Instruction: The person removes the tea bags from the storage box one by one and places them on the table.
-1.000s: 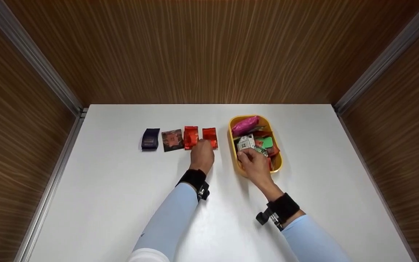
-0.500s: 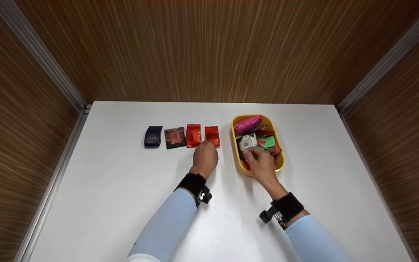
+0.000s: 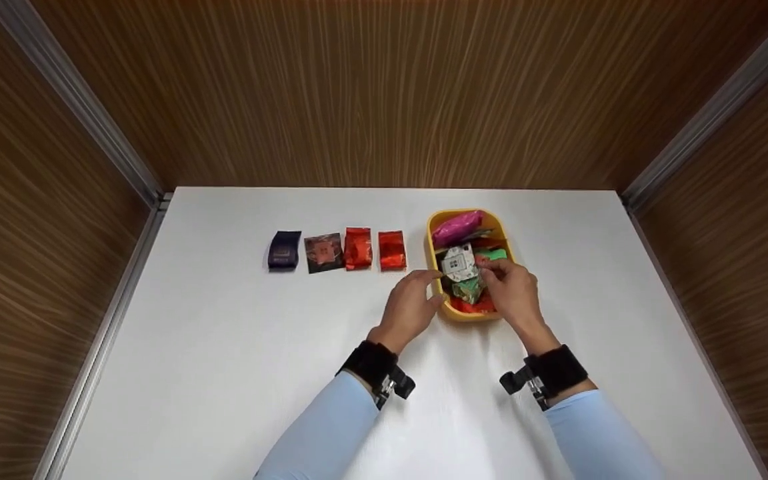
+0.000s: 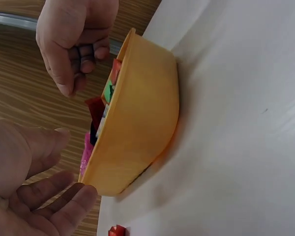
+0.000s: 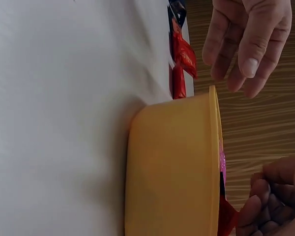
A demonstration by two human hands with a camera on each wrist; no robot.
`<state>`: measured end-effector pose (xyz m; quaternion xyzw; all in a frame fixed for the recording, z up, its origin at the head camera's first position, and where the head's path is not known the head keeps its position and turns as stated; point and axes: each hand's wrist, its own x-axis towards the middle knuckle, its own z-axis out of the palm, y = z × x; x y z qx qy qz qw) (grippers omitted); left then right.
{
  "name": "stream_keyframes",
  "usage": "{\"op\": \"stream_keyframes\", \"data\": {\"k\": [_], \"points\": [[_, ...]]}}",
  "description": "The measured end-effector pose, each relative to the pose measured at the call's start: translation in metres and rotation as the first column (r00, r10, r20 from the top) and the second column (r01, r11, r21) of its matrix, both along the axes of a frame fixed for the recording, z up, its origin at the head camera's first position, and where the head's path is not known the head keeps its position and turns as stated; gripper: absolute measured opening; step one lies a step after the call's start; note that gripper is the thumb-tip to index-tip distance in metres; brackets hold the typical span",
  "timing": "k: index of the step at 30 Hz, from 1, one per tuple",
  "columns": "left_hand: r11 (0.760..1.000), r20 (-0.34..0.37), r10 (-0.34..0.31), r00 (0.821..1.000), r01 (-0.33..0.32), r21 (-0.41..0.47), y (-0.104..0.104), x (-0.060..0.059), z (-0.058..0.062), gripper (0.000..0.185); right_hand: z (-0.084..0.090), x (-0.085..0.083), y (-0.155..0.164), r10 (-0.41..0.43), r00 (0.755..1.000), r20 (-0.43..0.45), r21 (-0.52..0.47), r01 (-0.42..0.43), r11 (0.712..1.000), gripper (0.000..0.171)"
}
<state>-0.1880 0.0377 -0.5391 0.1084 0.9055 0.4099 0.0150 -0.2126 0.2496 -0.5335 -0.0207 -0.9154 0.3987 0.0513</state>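
My left hand (image 3: 411, 310) is at the left rim of a yellow plastic container (image 3: 465, 319), fingers extended and spread. Over the container's right side is my right hand (image 3: 516, 293), its fingers loosely bent; the left wrist view shows nothing in its grasp. Small packets fill the container: a white patterned one (image 3: 454, 265), a green one (image 3: 469, 291), a shiny pink one (image 3: 456, 229) at the back and red foil ones (image 3: 465, 307) at the front. In the right wrist view, a dark red packet (image 5: 227, 216) pokes above the rim beside my right fingertips.
On the white table (image 3: 237, 373), left of the container, lie a dark purple packet (image 3: 284, 251), a dark square packet (image 3: 324, 253) and two red foil packets (image 3: 358, 249) in a row. Wood-grain panels (image 3: 384, 93) stand behind and at both sides.
My left hand has left the right-hand red packet and moved right to the container's rim. My right hand has shifted right across the container, uncovering the green and red packets.
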Motion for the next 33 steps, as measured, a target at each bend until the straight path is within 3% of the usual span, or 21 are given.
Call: {"op": "stream_keyframes", "data": {"k": [10, 20, 23, 29, 33], "points": [[0.999, -0.048, -0.034, 0.998, 0.034, 0.011, 0.011, 0.013, -0.016, 0.058, 0.004, -0.001, 0.02, -0.018, 0.999, 0.046, 0.228, 0.007, 0.974, 0.023], [0.998, -0.073, -0.034, 0.997, 0.031, -0.048, 0.018, 0.016, -0.023, 0.058, 0.007, 0.004, 0.014, -0.001, 0.985, 0.172, 0.433, -0.075, 0.898, 0.013], [0.998, -0.083, -0.035, 0.996, 0.03, -0.061, 0.019, 0.017, -0.025, 0.055, 0.004, 0.004, 0.01, -0.004, 0.98, 0.201, 0.473, -0.093, 0.876, 0.02], [0.997, -0.079, -0.028, 0.997, 0.022, -0.073, 0.02, 0.018, -0.026, 0.053, 0.0, 0.004, 0.001, 0.0, 0.966, 0.258, 0.502, -0.135, 0.854, 0.05], [0.995, -0.069, -0.022, 0.997, 0.015, -0.096, 0.02, 0.017, -0.026, 0.053, -0.001, 0.003, 0.0, -0.007, 0.96, 0.28, 0.48, -0.134, 0.867, 0.056]]}}
